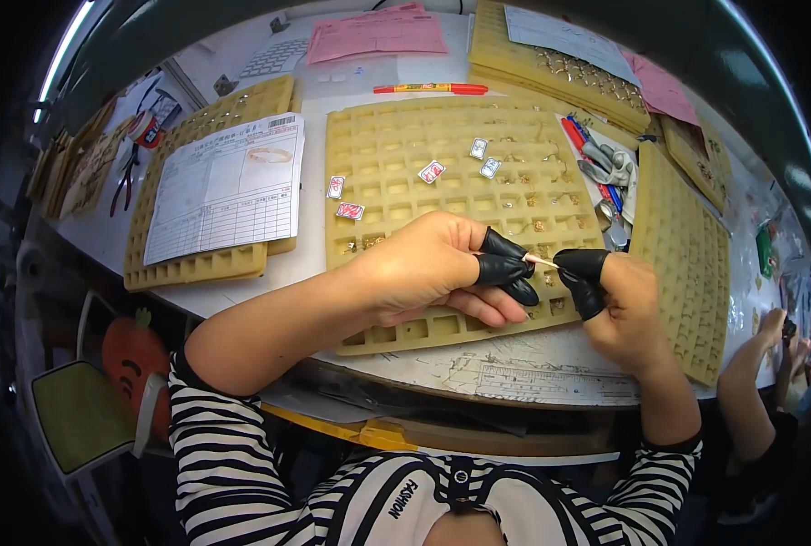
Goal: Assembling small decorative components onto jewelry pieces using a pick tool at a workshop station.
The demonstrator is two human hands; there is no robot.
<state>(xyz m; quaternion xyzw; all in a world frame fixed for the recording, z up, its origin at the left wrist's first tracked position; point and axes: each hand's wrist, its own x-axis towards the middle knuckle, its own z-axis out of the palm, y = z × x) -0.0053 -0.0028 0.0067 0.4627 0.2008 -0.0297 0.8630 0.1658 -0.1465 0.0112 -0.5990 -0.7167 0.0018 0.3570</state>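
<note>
My left hand [442, 268] and my right hand [619, 300] meet over the front right of a tan compartment tray [396, 146]. Both wear black rubber finger cots on thumb and fingers. Between the black fingertips of the two hands I pinch a small thin pale piece [541, 261]; what it is I cannot tell. Small gold pieces [539, 225] lie in several cells of the tray. Three or more small red and white tags [432, 171] rest on the tray's upper part.
A second tan tray [196, 268] at the left carries a printed form [228, 187]. More trays stand at the right [687, 264] and back right [551, 68]. Pink papers [378, 36], a red pen [430, 88], pliers [125, 187] and small tools [605, 168] lie around. Another person's hand [769, 332] is at right.
</note>
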